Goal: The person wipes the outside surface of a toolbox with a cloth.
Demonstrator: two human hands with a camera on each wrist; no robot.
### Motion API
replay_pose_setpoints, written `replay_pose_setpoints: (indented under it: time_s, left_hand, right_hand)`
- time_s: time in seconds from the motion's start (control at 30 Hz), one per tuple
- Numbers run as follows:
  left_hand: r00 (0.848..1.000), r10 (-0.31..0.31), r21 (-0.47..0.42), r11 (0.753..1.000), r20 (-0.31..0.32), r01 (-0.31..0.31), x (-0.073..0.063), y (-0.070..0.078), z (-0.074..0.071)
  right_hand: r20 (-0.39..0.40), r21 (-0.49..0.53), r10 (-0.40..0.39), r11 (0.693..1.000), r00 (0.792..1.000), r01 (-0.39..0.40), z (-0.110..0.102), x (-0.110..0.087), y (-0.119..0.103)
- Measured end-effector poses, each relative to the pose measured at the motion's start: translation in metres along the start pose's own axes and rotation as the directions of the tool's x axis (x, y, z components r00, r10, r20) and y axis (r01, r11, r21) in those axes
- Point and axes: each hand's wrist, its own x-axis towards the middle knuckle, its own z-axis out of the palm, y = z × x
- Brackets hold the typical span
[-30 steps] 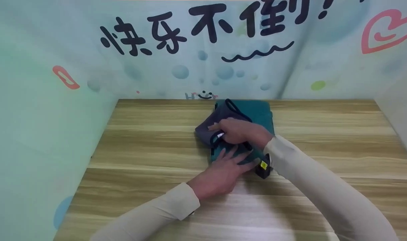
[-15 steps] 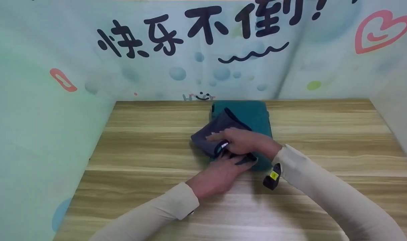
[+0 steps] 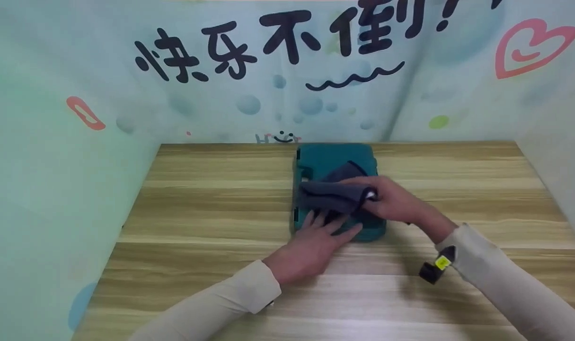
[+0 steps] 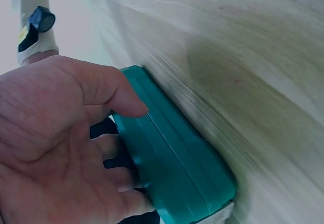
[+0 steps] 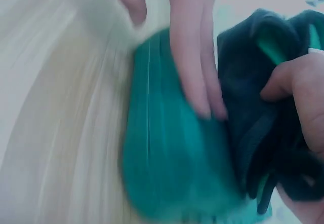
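A teal hard plastic case [image 3: 334, 154] lies flat at the back of the table. My left hand [image 3: 311, 248] rests on its near end with the fingers straight and spread; the left wrist view shows the thumb at the edge of the case [image 4: 172, 153]. A folded dark grey cloth [image 3: 334, 195] with black edging lies over the middle of the lid. My right hand [image 3: 393, 199] grips this cloth at its right end. In the right wrist view the thumb [image 5: 298, 87] presses on the bunched cloth [image 5: 248, 97]; the other right fingers are hidden.
The wood-grain table [image 3: 211, 199] spreads around the case. A pale printed backdrop [image 3: 221, 109] stands right behind the case, and a side panel [image 3: 46, 180] rises at the left. A small black camera [image 3: 434, 267] sits on my right wrist.
My right hand has moved right and turned, and the cloth now lies folded across the lid, uncovering the case's left side. The left hand stays in about the same place.
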Motion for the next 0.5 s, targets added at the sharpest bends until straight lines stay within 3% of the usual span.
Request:
replay_pose_setpoints:
  time_s: [0.17,0.27,0.4,0.5]
  left_hand:
    - [0.997,-0.043,-0.067,0.997,0.064,0.048,0.001,0.002,-0.001]
    - [0.995,-0.057,-0.076,0.995,0.078,0.063,0.002,0.002,-0.002]
    - [0.994,-0.068,-0.108,0.991,0.089,0.078,0.003,0.002,-0.001]
    - [0.993,-0.073,-0.11,0.99,0.094,0.083,0.003,0.002,-0.001]
  right_hand:
    - [-0.12,-0.097,0.02,0.995,0.993,-0.032,-0.017,-0.028,0.011]
    - [-0.215,-0.093,0.028,0.994,0.976,-0.049,-0.026,-0.038,0.015]
    - [-0.362,-0.023,0.112,0.991,0.925,-0.13,-0.039,-0.047,0.02]
    - [-0.498,-0.026,0.189,0.972,0.846,-0.233,-0.051,-0.056,0.027]
